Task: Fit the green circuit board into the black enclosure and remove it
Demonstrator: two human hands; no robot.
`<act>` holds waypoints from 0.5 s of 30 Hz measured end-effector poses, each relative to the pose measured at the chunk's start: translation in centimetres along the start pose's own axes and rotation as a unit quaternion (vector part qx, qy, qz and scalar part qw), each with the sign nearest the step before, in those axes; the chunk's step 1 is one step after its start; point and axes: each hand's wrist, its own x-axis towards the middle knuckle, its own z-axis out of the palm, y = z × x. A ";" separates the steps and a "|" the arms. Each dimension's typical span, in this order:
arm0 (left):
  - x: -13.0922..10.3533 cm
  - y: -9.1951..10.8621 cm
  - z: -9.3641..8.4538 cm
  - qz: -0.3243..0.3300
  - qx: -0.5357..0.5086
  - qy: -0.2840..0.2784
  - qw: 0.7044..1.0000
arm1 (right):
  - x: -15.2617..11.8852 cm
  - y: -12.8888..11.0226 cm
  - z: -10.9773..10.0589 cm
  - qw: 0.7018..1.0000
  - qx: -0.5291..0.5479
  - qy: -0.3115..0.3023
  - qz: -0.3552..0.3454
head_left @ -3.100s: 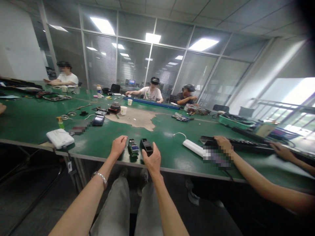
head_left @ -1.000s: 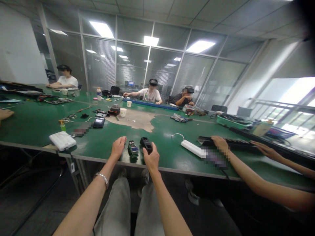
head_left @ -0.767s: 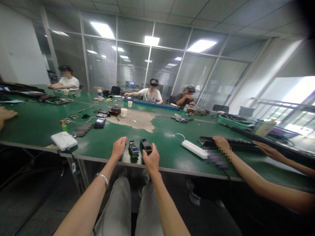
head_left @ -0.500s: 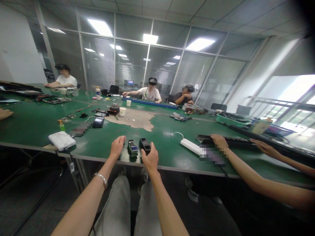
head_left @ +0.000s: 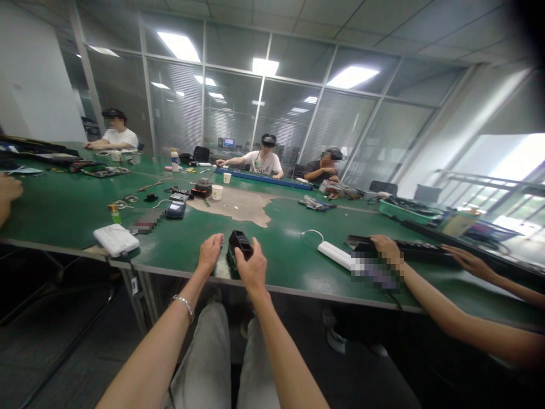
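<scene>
- From where I stand, the right hand [head_left: 254, 268] slants in over the table edge, thumb and fingers gripping a boxy, hollow black housing [head_left: 239, 241].
- Under it, mostly hidden, a green circuit board [head_left: 231, 259] shows above the smooth, glossy green table [head_left: 292, 261].
- The left hand [head_left: 210, 253] is just beside them, fingers bent inward; I can't tell whether they're closed.
- A shiny metal bracelet [head_left: 184, 305] rings that wrist.

A right hand [head_left: 252, 266] holding a black case [head_left: 240, 243] against a little green board [head_left: 231, 258], a left hand [head_left: 210, 254] just beside (shiny bracelet [head_left: 185, 305] on its wrist), a big green table [head_left: 293, 275], a paper cup [head_left: 217, 192] farther back.
</scene>
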 end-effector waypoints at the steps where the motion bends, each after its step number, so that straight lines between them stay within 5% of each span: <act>1: -0.1 0.3 -0.1 -0.004 -0.001 0.002 1.000 | -0.2 -0.2 0.3 1.000 -0.010 -0.004 -0.006; 15: -0.6 1.2 -0.8 -0.021 -0.001 0.014 1.000 | -2.9 1.0 1.8 0.996 -0.073 -0.026 -0.054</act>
